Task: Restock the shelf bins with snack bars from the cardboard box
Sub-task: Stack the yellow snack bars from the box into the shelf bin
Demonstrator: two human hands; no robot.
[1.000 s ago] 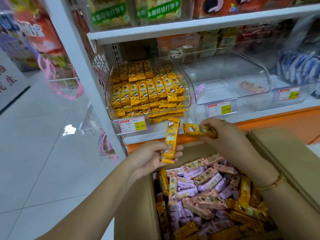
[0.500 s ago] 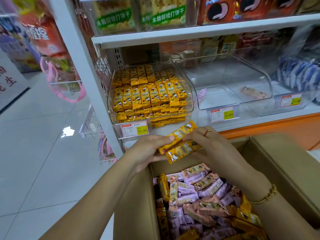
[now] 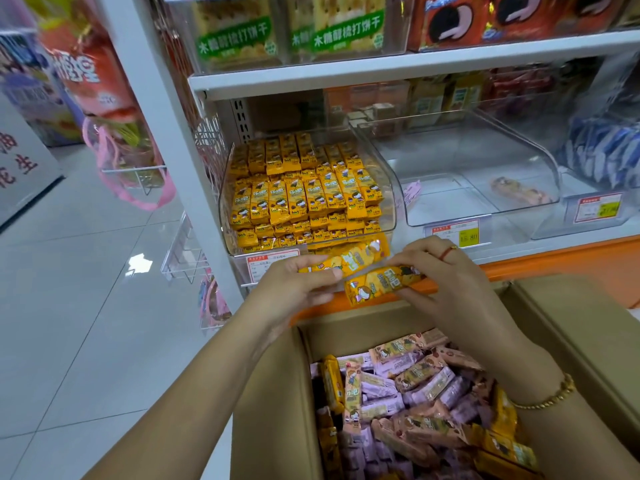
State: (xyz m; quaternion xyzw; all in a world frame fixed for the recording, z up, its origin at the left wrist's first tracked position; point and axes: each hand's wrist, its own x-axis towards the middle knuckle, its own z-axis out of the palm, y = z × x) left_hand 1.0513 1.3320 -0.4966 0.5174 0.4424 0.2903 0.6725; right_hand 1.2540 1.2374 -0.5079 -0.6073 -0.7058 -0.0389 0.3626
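Pinching yellow bars (image 3: 377,285), both hands (image 3: 294,292) (image 3: 446,289) curled.

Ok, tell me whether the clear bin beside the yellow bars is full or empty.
Almost empty: the clear bin holds just one pinkish bar lying on its otherwise bare floor.

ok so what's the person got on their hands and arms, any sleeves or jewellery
No sleeves or gloves in view. The right hand has a thin red ring on one finger, and a gold bead bracelet round its wrist. The left hand shows no ring or band.
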